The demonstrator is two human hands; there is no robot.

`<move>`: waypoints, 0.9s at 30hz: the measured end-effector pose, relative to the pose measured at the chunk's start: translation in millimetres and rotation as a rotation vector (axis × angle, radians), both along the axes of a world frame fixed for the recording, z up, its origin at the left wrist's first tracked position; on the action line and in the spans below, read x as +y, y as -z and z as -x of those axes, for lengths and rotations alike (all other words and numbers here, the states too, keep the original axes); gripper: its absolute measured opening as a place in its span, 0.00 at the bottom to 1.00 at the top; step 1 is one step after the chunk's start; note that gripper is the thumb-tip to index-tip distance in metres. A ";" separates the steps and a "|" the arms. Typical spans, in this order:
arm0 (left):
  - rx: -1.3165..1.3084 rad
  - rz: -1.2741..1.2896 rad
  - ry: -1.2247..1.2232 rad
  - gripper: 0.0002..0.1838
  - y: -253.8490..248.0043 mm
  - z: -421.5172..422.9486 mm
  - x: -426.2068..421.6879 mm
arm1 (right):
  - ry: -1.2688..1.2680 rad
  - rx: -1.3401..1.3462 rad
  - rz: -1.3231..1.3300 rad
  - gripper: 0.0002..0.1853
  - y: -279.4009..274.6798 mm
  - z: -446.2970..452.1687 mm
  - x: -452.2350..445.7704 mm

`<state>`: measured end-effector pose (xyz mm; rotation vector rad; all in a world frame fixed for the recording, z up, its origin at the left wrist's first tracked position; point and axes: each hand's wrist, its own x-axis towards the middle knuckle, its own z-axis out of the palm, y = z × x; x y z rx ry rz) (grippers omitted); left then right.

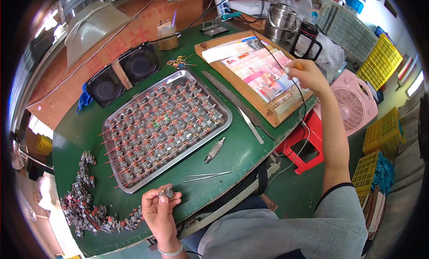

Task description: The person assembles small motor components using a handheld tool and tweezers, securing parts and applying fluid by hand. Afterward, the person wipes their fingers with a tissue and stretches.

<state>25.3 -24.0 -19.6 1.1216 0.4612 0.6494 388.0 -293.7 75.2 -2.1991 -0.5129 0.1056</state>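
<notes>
My left hand [161,210] is closed on a small grey metal part [166,191], held between thumb and fingers near the table's front edge. Above the right side of the wooden board [272,115], my right hand [308,75] is closed round a handle-like tool [295,67] with a dark cable near it; its tip is hard to make out. A metal tray [225,125] holds rows of similar grey parts with red wires. Tweezers [206,176] and a small metal driver-like tool [215,150] lie between the tray and the table's front edge.
Loose parts [89,210] are heaped at the table's left. Two black fans [123,71] stand behind the tray. A long metal strip [228,93] and more tweezers [251,127] lie beside the board. A red stool [306,143] and pink fan [353,102] are at right.
</notes>
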 end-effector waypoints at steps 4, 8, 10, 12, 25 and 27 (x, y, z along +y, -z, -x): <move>0.008 0.009 0.022 0.09 -0.1 0.0 1.2 | 0.096 -0.065 0.058 0.10 4.1 1.6 -20.5; 0.004 -0.005 0.006 0.09 2.2 0.6 -1.0 | -0.032 -0.361 0.161 0.09 24.6 -4.7 -27.9; 0.008 -0.010 -0.002 0.10 2.8 0.2 -2.2 | -0.047 -0.397 0.210 0.08 22.0 3.4 -23.6; 0.018 -0.041 0.030 0.10 4.4 1.9 -0.6 | -0.073 -0.466 0.231 0.08 24.3 6.4 -20.3; -0.035 -0.033 -0.020 0.09 7.1 1.5 -2.1 | -0.134 -0.533 0.662 0.03 40.8 -3.9 -16.6; -0.032 -0.042 -0.016 0.09 7.1 1.3 -1.9 | -0.149 -0.560 0.661 0.03 45.6 -6.2 -17.2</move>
